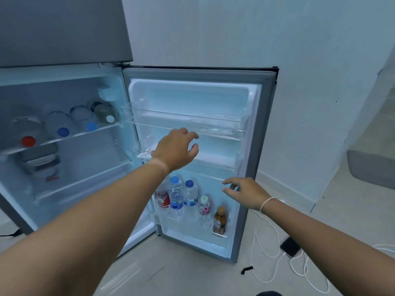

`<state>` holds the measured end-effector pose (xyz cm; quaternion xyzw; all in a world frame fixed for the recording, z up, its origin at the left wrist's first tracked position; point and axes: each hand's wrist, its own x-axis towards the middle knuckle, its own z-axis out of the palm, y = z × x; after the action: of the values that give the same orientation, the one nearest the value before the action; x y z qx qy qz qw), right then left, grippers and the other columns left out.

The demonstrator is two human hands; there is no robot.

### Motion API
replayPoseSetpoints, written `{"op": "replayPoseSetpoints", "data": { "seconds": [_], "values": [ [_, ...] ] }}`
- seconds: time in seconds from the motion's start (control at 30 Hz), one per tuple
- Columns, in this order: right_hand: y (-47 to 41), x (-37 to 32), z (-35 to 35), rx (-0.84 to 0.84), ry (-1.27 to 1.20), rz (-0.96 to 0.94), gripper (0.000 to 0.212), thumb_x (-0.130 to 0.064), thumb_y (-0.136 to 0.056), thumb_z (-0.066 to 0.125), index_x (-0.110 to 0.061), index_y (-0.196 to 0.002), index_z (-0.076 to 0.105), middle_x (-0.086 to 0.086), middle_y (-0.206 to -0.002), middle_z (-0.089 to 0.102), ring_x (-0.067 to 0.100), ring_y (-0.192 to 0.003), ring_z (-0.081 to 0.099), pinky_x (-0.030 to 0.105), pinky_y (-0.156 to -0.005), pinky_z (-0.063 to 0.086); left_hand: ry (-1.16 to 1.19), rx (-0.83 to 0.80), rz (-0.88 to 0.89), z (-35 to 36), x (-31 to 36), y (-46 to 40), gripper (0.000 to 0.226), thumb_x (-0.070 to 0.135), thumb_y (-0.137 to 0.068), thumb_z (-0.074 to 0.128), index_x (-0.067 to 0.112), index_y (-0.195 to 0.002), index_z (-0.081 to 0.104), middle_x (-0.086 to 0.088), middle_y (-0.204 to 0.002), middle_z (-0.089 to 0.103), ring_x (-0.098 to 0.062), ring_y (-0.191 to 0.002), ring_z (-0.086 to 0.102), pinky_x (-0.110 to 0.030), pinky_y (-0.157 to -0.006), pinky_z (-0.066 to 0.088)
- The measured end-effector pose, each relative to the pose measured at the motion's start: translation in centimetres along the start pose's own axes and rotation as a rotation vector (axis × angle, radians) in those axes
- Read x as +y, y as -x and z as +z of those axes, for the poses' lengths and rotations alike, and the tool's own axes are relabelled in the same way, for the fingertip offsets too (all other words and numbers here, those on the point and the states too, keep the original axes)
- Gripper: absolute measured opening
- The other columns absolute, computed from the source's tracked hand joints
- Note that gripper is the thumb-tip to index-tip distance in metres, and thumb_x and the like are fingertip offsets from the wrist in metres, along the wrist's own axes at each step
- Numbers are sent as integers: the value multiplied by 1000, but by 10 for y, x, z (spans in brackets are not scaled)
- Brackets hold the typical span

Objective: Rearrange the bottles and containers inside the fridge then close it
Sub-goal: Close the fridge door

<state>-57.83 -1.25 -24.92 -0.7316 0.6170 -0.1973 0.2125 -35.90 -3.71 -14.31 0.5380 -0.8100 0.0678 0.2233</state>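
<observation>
While the fridge door (pixel 265 146) stands wide open, we hold our left hand (pixel 175 149) and right hand (pixel 245 193) before it, fingers spread, grasping nothing. Five bottles (pixel 189 195) stand in the door's bottom rack; more lie along the upper shelf's (pixel 70 136) front edge.

The fridge (pixel 64 129) stands at nine o'clock, its door (pixel 265 146) open toward three. Four bottles (pixel 62 127) lie side by side on the top shelf (pixel 70 137). Five bottles (pixel 189 195) stand in the lowest door bin (pixel 192 221). A phone (pixel 290 246) lies on the floor at four o'clock.
</observation>
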Motion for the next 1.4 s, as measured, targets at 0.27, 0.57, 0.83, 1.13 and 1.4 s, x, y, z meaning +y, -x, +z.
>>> {"op": "replayPoseSetpoints", "data": {
  "seconds": [0.27,0.57,0.83,1.13,1.4],
  "values": [
    [18,37,-58,288,-51,15,26,-41,-87,57,-19,-95,68,-1,-85,65,20,-81,60,29,-69,47,-118,219,227,-32,82,-22,38,28,-90,45,17,-125,56,-7,-122,56,-28,-103,53,-38,-80,48],
    [-22,36,-121,419,-423,68,73,-47,-86,58,-20,-147,28,5,-151,32,23,-137,37,37,-109,33,-208,184,220,-51,164,-92,55,31,-89,46,20,-142,37,-8,-146,38,-30,-127,42,-38,-102,40],
    [-46,30,-134,282,-623,35,72,-31,-89,55,-24,-150,17,-2,-156,26,22,-140,32,36,-107,31,-341,-47,83,-33,186,-127,70,37,-90,46,19,-150,16,-7,-160,10,-31,-143,23,-47,-117,19],
    [-46,24,-118,228,-854,50,74,-23,-88,57,-27,-151,17,-4,-157,23,18,-145,23,35,-112,24,-237,-52,35,-27,184,-124,78,36,-85,52,15,-151,14,1,-161,3,-36,-127,42,-39,-105,38],
    [-11,12,-98,330,-868,30,61,-15,-87,56,-23,-143,35,-3,-148,38,15,-137,36,26,-103,30,-150,60,72,-39,171,-89,78,36,-84,50,20,-151,13,1,-152,22,-32,-116,47,-41,-93,48]
  ]
}}
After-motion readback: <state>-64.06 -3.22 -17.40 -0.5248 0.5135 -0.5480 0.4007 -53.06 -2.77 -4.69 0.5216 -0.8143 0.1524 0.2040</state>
